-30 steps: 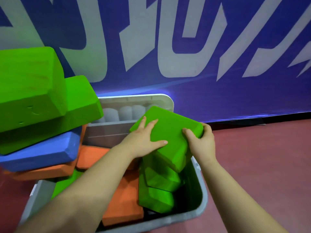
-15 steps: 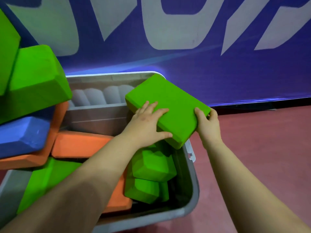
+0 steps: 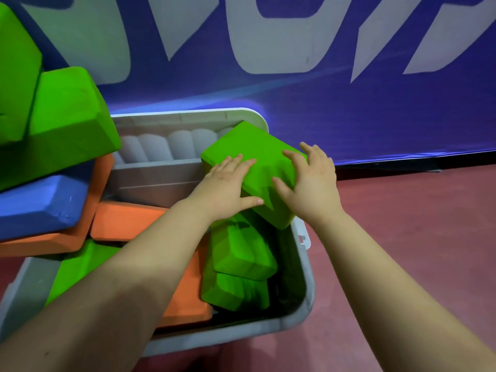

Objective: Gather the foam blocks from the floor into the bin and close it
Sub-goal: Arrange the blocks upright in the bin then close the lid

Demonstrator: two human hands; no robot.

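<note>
Since half a second ago the right hand (image 3: pixel 308 189) has come off the far edge of the green foam block (image 3: pixel 255 167) and onto its top face, and the block is sitting lower, deeper over the right end of the grey bin (image 3: pixel 308 285). Both hands are now lying on that block: the left hand (image 3: pixel 228 191) is resting flat with its fingers straight and the thumb stretched toward the near edge, while the right hand is spreading its fingers over the top, lightly bent, gripping nothing. The block is lying tilted, its near corner hanging over the bin's right rim and its far corner close to the back wall. Beneath it two more green blocks (image 3: pixel 239 267) are standing stacked inside the right end of the bin, with an orange block (image 3: pixel 185 299) lying beside them under the left forearm. Along the bin's left side a heap is piling above the rim: a blue block (image 3: pixel 43 202) sitting on an orange one (image 3: pixel 53 240), with large green blocks (image 3: pixel 69 116) leaning on top. The bin is standing on a red floor (image 3: pixel 402 237) against a blue banner (image 3: pixel 322 103) with pale lettering.
</note>
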